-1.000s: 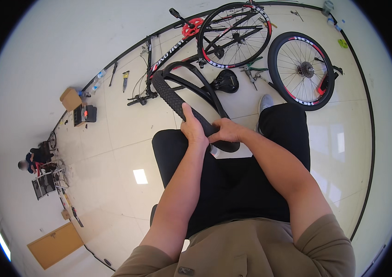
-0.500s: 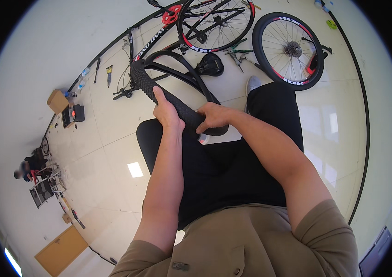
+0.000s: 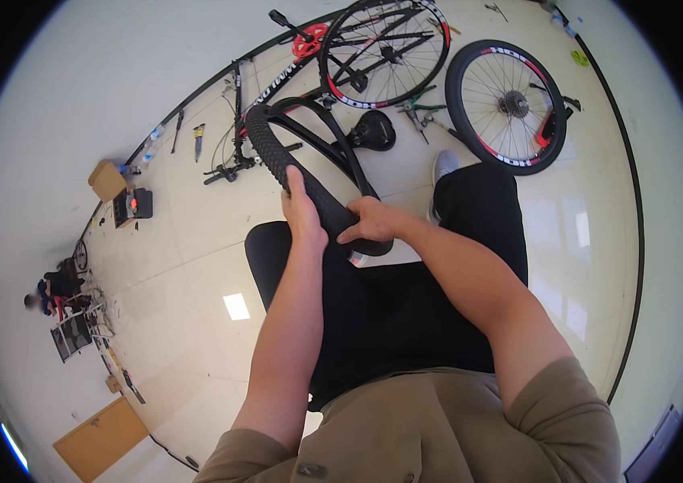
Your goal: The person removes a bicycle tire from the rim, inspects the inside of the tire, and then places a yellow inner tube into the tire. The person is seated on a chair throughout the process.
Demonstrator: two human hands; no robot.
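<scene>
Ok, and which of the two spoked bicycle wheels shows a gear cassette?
The wheel on the right: a toothed cassette shows at its hub. The left-hand wheel, which overlaps the bicycle frame in view, shows no such stack of sprockets.

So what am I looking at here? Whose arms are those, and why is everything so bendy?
There's no robot here, just a person's bare arms. The camera sits on their head and looks down, so we see nearly what they see. Its very wide lens bends straight lines near the edge. The left hand and right hand both hold a black tyre. On the pale floor lie a bike frame, two wheels, a saddle and some tools.
</scene>
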